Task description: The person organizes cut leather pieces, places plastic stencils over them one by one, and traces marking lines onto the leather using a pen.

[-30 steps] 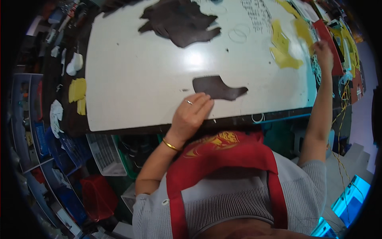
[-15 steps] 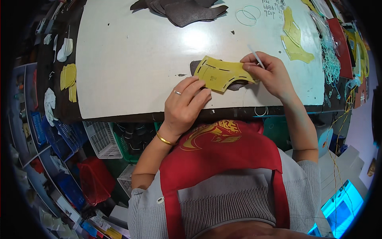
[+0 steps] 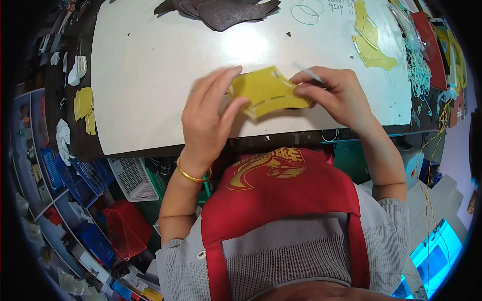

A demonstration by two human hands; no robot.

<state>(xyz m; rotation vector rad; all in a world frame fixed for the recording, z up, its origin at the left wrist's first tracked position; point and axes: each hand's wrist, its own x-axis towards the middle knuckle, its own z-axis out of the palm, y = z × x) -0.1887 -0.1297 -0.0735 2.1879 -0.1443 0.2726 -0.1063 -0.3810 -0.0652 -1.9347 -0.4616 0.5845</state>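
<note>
A yellow card pattern piece point(image 3: 266, 89) with slots along its edges is lifted slightly above the white work surface, in front of me. My right hand point(image 3: 334, 93) pinches its right end between thumb and fingers. A slim white pen point(image 3: 309, 72) sticks up from the same hand. At the piece's left end, my left hand point(image 3: 208, 113) has its fingers stretched and its thumb apart, close to the edge; motion blurs the fingertips, and whether they touch is unclear. The brown leather piece seen earlier under the pattern does not show now.
Dark brown leather pieces point(image 3: 226, 12) lie stacked at the far edge of the white board point(image 3: 135, 100). More yellow patterns point(image 3: 374, 52) rest at the right, beside tangled pale green bands point(image 3: 419, 70). Yellow pieces point(image 3: 83, 103) sit at the left. A white basket point(image 3: 131, 179) stands below the table edge.
The yellow pattern has been raised and turned over, showing its other face. My left hand has shifted left and its fingers have spread. My right hand keeps its pinch.
</note>
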